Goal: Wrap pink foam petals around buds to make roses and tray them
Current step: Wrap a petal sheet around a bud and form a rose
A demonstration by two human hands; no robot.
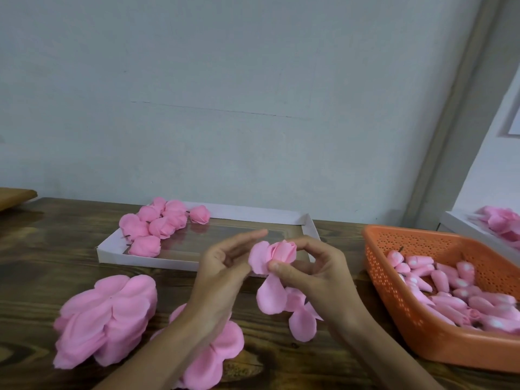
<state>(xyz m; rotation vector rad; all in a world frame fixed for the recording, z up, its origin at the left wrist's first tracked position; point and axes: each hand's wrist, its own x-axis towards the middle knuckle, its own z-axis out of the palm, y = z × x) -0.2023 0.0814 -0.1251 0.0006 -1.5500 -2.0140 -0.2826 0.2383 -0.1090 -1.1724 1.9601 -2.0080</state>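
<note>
You had the half-wrapped rose (282, 253) pinched at its base in your right grip (318, 274), thumb and forefinger closed on it, above the table (56, 249). Your left grip (225, 266) was slack and held nothing, its fingers stretched out just beside the outer petal (257, 260), which stood away from the flower. More loose petals (271, 298) hung below the right grip.

For this step I judge the pinch mattered most: hold the base firm so the wound layers cannot spring open. Lay the left fingers flat on the outer petal and roll it round with a slight overlap. The foam looked soft and likely to crease, so press lightly.

Just beyond both grips lay the white tray (146, 263), with finished roses (157, 225) gathered at its far left end. A petal stack (107, 316) sat left of the left grip. The orange basket (399, 305) of buds (450, 285) stood right of the right grip.

The bud inside the rose was covered by petals, and I could not tell whether your left thumb touched the outer petal. Your left forearm hid part of a second petal pile (225, 344). A second white tray (461, 226) at the far right was cut off by the frame edge, and its pink contents were too blurred to name.
</note>
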